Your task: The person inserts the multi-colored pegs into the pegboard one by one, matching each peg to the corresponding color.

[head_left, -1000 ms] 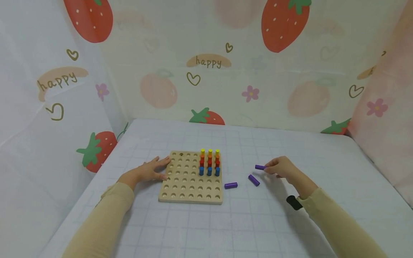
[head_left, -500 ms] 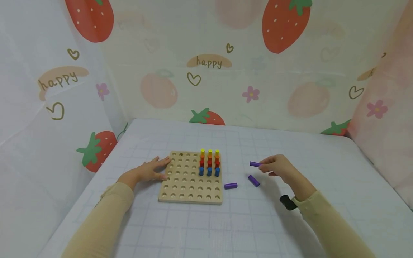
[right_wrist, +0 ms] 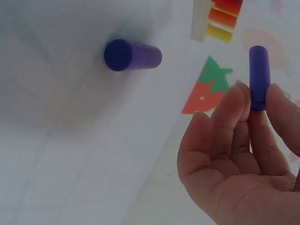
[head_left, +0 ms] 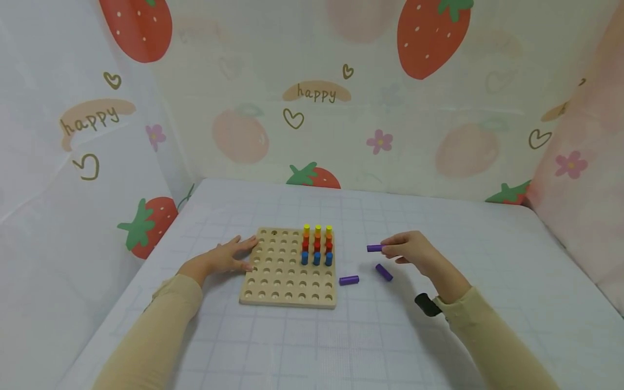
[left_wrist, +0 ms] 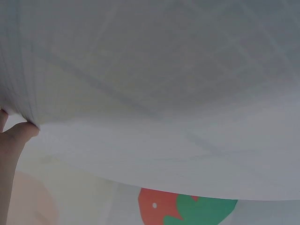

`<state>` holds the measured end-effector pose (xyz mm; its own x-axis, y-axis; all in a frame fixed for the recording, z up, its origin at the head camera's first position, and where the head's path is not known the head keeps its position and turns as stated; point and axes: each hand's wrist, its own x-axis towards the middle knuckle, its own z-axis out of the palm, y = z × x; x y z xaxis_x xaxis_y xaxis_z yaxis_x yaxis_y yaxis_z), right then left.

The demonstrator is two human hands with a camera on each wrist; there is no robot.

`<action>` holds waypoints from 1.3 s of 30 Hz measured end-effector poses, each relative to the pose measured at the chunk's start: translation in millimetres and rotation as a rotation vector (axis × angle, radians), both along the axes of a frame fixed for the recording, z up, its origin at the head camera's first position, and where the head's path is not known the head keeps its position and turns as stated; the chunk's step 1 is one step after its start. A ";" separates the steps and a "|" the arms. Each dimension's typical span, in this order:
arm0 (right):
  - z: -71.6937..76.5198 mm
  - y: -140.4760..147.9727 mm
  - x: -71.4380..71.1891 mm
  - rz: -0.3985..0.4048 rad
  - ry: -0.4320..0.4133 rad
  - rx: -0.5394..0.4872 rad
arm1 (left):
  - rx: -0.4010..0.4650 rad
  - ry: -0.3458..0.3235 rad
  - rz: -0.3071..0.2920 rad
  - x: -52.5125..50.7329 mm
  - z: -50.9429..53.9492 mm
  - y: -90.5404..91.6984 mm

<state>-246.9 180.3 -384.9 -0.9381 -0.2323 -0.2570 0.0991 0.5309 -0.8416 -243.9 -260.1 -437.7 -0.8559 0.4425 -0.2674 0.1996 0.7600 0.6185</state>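
A wooden pegboard (head_left: 273, 281) with rows of round holes lies on the table. Toward its far right stand yellow pegs (head_left: 318, 229), orange and red pegs (head_left: 317, 247) and blue pegs (head_left: 317, 259), in rows of three. My left hand (head_left: 226, 257) rests at the board's left edge, fingers spread and extended. Between thumb and fingertips my right hand (head_left: 411, 250) pinches a purple peg (right_wrist: 259, 77) by one end, above the table and right of the board. Two more purple pegs, one close to the board (head_left: 349, 280) and one farther right (head_left: 383, 272), lie on the table.
A white cloth with a faint grid covers the table (head_left: 292, 346). Strawberry-printed curtains (head_left: 317, 135) hang behind and at both sides. A dark band (head_left: 428, 305) sits by the right sleeve's cuff.
My right hand has moved left toward the pegboard, carrying the pinched purple peg with it. The left hand and the two lying pegs keep their places.
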 end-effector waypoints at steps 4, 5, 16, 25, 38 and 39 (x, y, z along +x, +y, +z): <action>-1.1 -4.3 -0.3 0.013 0.005 -0.005 | -0.001 -0.001 0.003 0.7 0.6 0.3; -1.1 -5.7 -0.2 0.013 0.003 -0.001 | -0.003 -0.001 0.002 0.8 0.6 0.3; -2.5 -23.1 3.1 0.018 -0.012 0.000 | -0.003 0.005 0.004 -0.1 -2.0 -1.1; -9.3 -38.2 3.5 -0.003 -0.030 0.024 | -0.010 0.002 0.006 -0.6 -4.0 -1.3; -22.5 -58.1 8.4 -0.032 0.010 0.058 | -0.010 0.011 0.006 -1.5 -4.9 -1.4; -23.2 -59.2 8.3 -0.023 0.012 0.061 | -0.010 0.010 0.006 -1.7 -5.0 -1.4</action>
<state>-238.6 121.1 -408.1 -0.9461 -0.1948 -0.2588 0.1020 0.5791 -0.8089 -245.6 -261.5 -442.6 -0.8614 0.4345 -0.2630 0.2013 0.7675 0.6086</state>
